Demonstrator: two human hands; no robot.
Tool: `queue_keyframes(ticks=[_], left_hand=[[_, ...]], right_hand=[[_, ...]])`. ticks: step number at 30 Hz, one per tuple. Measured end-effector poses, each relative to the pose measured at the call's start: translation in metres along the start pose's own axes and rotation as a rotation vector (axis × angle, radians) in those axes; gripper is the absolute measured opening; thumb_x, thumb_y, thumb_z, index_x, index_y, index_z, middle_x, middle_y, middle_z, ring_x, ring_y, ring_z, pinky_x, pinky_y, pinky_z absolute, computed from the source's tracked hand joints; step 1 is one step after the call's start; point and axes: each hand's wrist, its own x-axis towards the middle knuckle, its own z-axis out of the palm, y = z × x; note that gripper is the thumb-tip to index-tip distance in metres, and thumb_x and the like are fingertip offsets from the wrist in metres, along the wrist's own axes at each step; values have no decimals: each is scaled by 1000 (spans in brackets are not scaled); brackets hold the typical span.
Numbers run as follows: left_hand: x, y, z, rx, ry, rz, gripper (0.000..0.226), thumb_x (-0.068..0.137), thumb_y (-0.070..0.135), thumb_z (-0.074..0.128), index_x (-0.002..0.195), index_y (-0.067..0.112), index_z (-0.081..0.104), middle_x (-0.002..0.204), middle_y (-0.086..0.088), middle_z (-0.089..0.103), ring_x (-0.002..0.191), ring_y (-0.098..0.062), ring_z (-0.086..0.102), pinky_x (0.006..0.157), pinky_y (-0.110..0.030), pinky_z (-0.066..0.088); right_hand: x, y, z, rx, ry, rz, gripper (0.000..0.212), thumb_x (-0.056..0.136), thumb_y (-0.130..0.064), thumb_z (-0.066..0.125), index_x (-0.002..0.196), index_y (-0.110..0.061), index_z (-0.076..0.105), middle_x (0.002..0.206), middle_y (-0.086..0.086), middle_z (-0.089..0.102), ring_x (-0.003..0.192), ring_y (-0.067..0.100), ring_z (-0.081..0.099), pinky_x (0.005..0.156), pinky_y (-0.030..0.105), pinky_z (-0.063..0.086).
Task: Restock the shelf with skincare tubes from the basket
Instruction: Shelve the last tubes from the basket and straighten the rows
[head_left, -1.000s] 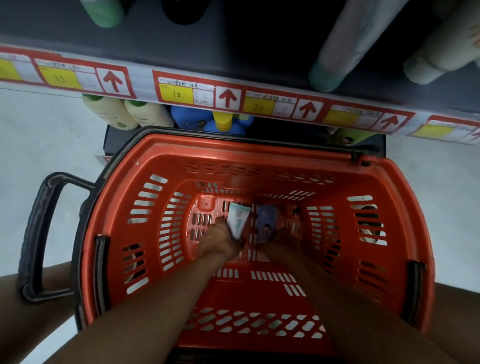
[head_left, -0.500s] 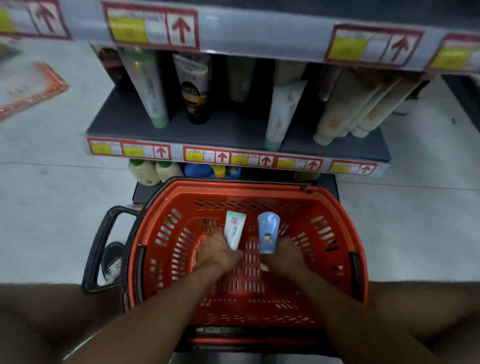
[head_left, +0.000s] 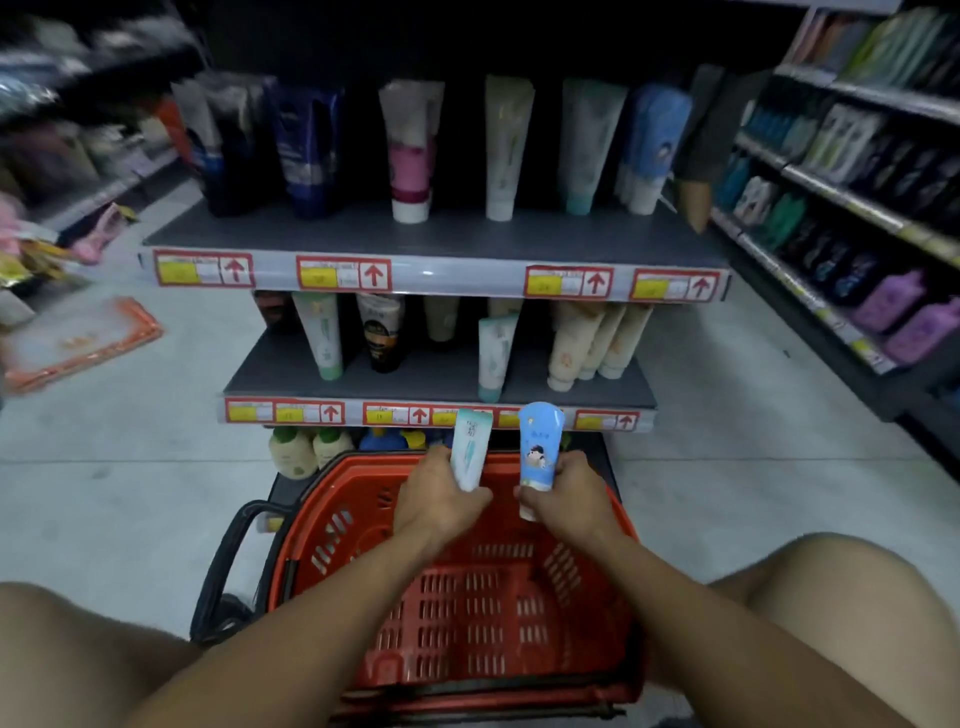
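At lower centre, our left hand (head_left: 439, 501) grips a pale tube (head_left: 469, 448), our right hand (head_left: 569, 499) a blue tube (head_left: 539, 449). Crowded shelf (head_left: 441, 382) rows may topple when we insert them

We hold a pale green tube (head_left: 469, 448) upright in our left hand (head_left: 435, 501) and a blue tube (head_left: 538, 448) in our right hand (head_left: 566, 498), both above the far rim of the red basket (head_left: 597, 613). Beyond, two grey shelves (head_left: 436, 238) carry standing tubes behind red-arrow price labels (head_left: 344, 274).
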Motion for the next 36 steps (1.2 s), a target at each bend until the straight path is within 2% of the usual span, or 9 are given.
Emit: queue_keyframes(ticks=[2, 5, 8, 11, 14, 22, 27, 32, 36], left_hand=[[-4, 21, -12, -34, 27, 60, 60, 71, 42, 81, 120, 23, 52, 107, 0, 68, 86, -22, 70, 68, -37, 62], [-11, 53, -32, -40, 73, 136, 56, 74, 40, 79, 119, 21, 52, 108, -1, 68, 88, -23, 68, 62, -31, 55], [-18, 87, -51, -67, 105, 222, 57, 73, 47, 77, 116, 22, 49, 110, -2, 65, 95, -24, 66, 69, -37, 59], [-21, 121, -68, -81, 139, 287, 58, 71, 46, 74, 119, 24, 50, 114, -2, 64, 98, -26, 66, 77, -42, 60], [-19, 155, -81, -127, 185, 325, 56, 70, 42, 75, 118, 25, 52, 112, 1, 66, 97, -24, 66, 78, -39, 58], [12, 227, -106, -188, 267, 443, 53, 73, 40, 77, 118, 24, 53, 112, 3, 66, 101, -21, 65, 80, -42, 60], [43, 256, -109, -200, 316, 459, 52, 73, 37, 74, 119, 25, 53, 114, 3, 68, 103, -21, 66, 83, -41, 59], [75, 277, -103, -222, 314, 453, 55, 76, 35, 78, 124, 23, 53, 118, 1, 67, 106, -21, 67, 81, -38, 60], [99, 286, -93, -217, 316, 438, 49, 77, 31, 78, 119, 21, 53, 113, -1, 68, 102, -24, 67, 73, -36, 56]], right_hand=[[-4, -14, -22, 23, 61, -30, 49, 72, -43, 82, 103, -20, 52, 90, -8, 66, 80, 12, 66, 58, 28, 47], [-5, -35, -53, 54, 144, -86, 47, 72, -44, 83, 100, -23, 51, 90, -9, 66, 79, 9, 64, 59, 29, 48], [-4, -56, -87, 54, 225, -125, 50, 72, -44, 84, 101, -23, 50, 91, -8, 64, 80, 12, 63, 57, 27, 44], [3, -75, -118, 91, 286, -167, 50, 69, -44, 85, 100, -24, 51, 95, -5, 66, 85, 15, 66, 69, 36, 56], [12, -91, -151, 100, 361, -204, 48, 68, -42, 85, 97, -25, 51, 91, -7, 65, 86, 17, 67, 74, 39, 57], [49, -115, -216, 83, 467, -249, 53, 70, -47, 84, 103, -23, 49, 95, -4, 65, 85, 17, 65, 73, 41, 57], [81, -124, -238, 68, 529, -234, 54, 73, -47, 83, 107, -22, 50, 94, -5, 62, 84, 17, 62, 66, 32, 47], [113, -125, -245, 78, 554, -233, 53, 75, -45, 83, 108, -21, 50, 93, -4, 62, 79, 15, 60, 55, 27, 38], [135, -123, -246, 95, 539, -245, 51, 76, -41, 84, 107, -22, 47, 93, -4, 62, 80, 17, 60, 57, 29, 38]])
